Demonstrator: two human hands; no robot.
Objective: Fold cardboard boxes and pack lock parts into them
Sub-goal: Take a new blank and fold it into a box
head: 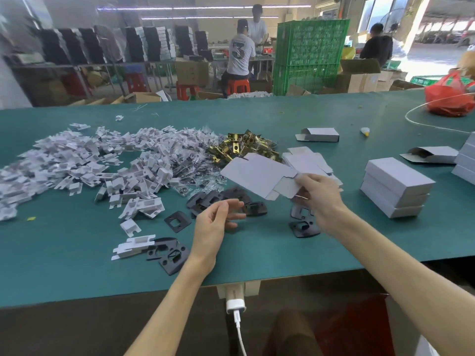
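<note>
At nine o'clock a wide heap of white cardboard inserts point(77, 160) is spreading over the green bench point(77, 278), running out past the left edge of the view. Bare green is showing between this heap and the bench's near edge, from seven to six o'clock. Towards eleven o'clock clear bags of small dark parts point(198, 173) are lying against a pile of brass latch parts point(244, 146). Black strike plates point(177, 220) are lying scattered around the centre. The left hand point(216, 222) is hovering over them, fingers loosely spread and holding nothing. Just right of it, the right hand point(321, 199) is pinching a corner of a flat white box blank point(257, 173), which is hanging tilted above the plates and reaching up towards the brass pile. Behind it a stack of flat blanks point(305, 160) is lying at one o'clock. At three o'clock a stack of closed white boxes point(395, 186) is sitting well back from the near edge, with bare bench in front. A white charger point(235, 304) is hanging under the near edge at six o'clock.
</note>
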